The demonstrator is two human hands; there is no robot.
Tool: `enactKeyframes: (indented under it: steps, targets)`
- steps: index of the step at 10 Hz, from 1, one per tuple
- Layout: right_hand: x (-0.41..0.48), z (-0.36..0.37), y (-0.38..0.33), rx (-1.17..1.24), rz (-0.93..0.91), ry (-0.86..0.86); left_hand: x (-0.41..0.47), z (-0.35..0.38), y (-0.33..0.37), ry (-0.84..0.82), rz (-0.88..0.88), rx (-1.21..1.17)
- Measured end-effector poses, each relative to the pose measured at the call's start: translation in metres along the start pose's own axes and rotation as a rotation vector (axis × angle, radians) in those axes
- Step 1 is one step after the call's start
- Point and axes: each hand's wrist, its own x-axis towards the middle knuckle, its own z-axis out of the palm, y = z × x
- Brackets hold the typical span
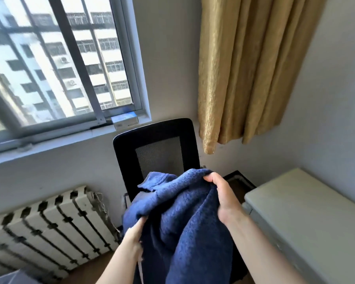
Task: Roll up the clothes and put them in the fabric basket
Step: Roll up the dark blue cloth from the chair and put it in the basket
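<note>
A dark blue fleecy garment (184,218) hangs bunched in front of me, held up in the air by both hands. My right hand (223,195) grips its upper right edge, fingers curled over the fabric. My left hand (134,232) pinches the lower left side, its fingertips tucked into a fold. The cloth drapes down past the bottom of the view. No fabric basket shows in the head view.
A black mesh-backed office chair (156,140) stands right behind the garment. A white radiator (49,226) runs along the wall at the left under a window. A grey-green cabinet top (307,218) sits at the right, below a gold curtain (250,68). A small box (125,119) rests on the sill.
</note>
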Motion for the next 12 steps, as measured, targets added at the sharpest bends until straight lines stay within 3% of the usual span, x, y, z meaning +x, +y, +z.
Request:
enactKeyframes:
  steps: [1,2,6,8,10,11,12]
  targets:
    - [-0.026,0.001,-0.013,-0.011,-0.047,0.015,-0.044,0.014,0.025,0.099,0.226,-0.112]
    - [-0.051,0.002,-0.017,-0.045,-0.082,0.015,-0.091,0.025,0.056,0.093,0.398,-0.167]
    - [-0.096,0.008,-0.032,-0.199,-0.161,-0.057,-0.220,0.054,0.130,-0.117,0.840,-0.184]
    - [-0.100,0.014,-0.045,-0.357,-0.272,-0.195,-0.276,0.076,0.162,-0.182,0.857,-0.279]
    - [-0.099,0.020,-0.064,-0.492,-0.196,-0.415,-0.317,0.088,0.190,-0.263,0.916,-0.248]
    - [-0.096,0.030,-0.083,-0.383,-0.205,-0.558,-0.331,0.089,0.203,-0.284,0.963,-0.256]
    - [-0.089,0.054,-0.110,-0.444,-0.366,-0.456,-0.341,0.091,0.209,-0.320,1.024,-0.156]
